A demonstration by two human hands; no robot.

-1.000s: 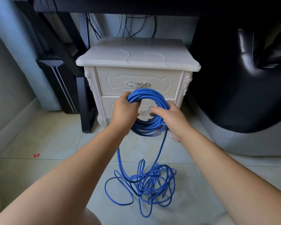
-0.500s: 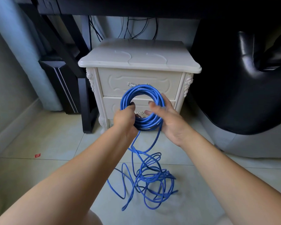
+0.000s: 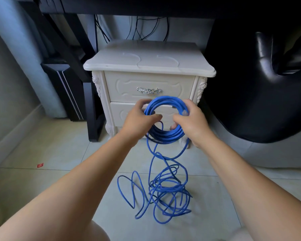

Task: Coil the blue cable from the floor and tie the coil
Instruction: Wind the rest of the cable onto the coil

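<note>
Fig.: Nearest, the uncoiled part of the blue cable lies tangled on the floor, w/ strands rising to the coil. Left hand grips the coil's left side and right hand grips its right side (plug end apparently pinned there, prob. to stop unwinding). The coil is held upright, likely so slack feeds freely. Behind: white nightstand.

Floor bears blue cable (loosely tangled).

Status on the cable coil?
Left hand and right hand both grip the coil. Loose blue cable tangled on floor, coil not yet tied. Nightstand close behind.
</note>
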